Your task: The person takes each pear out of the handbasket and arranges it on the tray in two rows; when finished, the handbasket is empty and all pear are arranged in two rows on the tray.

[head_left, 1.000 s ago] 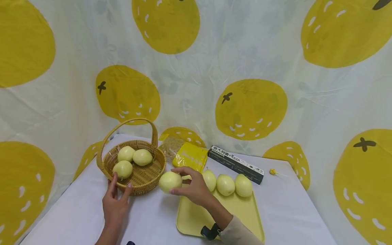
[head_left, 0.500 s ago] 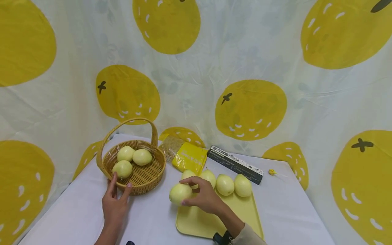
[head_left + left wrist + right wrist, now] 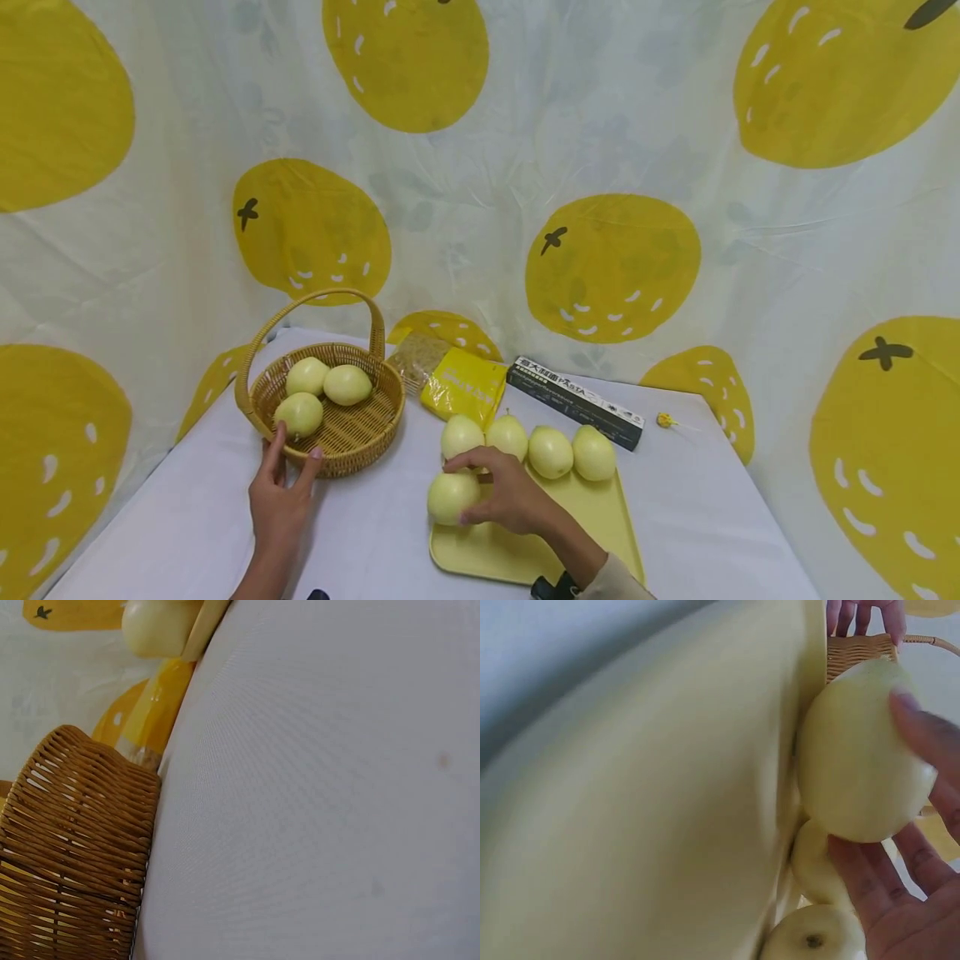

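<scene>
In the head view, my right hand [image 3: 513, 493] holds a pale yellow pear [image 3: 452, 500] between thumb and fingers at the left edge of the yellow tray [image 3: 491, 557]. Whether the pear touches the tray, I cannot tell. Several more pears [image 3: 551, 452] stand in a row along the tray's far side. My left hand [image 3: 279, 504] touches the near rim of the wicker basket [image 3: 356, 461], thumb and index finger spread; its other fingers are partly hidden. Three pears [image 3: 347, 385] lie inside the basket. The right wrist view shows the held pear [image 3: 862, 757] close up.
Behind the tray lie a yellow packet [image 3: 467, 385], a clear bag of brown contents [image 3: 420, 358] and a black pasta box [image 3: 573, 403]. A small yellow flower-like item [image 3: 664, 420] lies at the right. The basket's tall handle [image 3: 330, 293] arches over it. A fruit-print curtain hangs behind.
My right hand has carried the pear rightward and nearer to me, from beside the basket to the tray's left edge. The left hand and the basket have stayed put.
</scene>
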Available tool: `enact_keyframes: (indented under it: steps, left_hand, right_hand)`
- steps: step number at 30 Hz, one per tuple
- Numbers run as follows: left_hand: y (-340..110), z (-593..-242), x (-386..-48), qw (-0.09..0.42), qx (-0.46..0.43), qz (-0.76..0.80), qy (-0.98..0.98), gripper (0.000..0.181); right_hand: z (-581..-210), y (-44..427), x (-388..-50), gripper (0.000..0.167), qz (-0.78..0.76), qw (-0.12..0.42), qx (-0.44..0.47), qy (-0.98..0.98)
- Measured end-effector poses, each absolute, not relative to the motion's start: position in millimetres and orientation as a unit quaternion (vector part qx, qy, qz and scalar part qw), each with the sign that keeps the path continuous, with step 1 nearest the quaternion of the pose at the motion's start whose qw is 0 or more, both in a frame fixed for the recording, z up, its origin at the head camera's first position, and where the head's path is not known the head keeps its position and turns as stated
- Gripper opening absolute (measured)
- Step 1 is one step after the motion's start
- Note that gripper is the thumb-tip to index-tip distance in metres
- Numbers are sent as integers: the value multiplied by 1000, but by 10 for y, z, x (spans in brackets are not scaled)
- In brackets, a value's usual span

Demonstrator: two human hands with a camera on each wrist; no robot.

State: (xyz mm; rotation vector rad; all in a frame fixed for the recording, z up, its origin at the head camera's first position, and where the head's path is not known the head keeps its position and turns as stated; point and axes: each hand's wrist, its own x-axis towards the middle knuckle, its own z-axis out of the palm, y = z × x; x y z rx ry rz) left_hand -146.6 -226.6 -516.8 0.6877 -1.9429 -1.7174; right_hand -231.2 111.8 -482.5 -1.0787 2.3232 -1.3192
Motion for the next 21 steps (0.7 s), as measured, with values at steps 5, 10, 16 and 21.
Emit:
enact_keyframes:
  steps: [5,10,16,21]
  left_hand:
    - [-2255,-5162,-1453,238,247,-622,-704,78]
    - [-2247,-5162,-1445,239,246,-622,-703,78]
    - [-2253,-5167,-1446,230,250,-626,-701,79]
    - [-2260,-5171,-1459,226,250,-624,-705,79]
  right_hand:
    - [-4819,1153,-2317,66,-406,85,-414,811]
    - [-4800,1161,-2297,66,-373,58,-438,816]
    - [-4818,1178,-2297,70,-374,50,-428,822]
    - [-4773,1213,-2314,70,-403,40,-401,822]
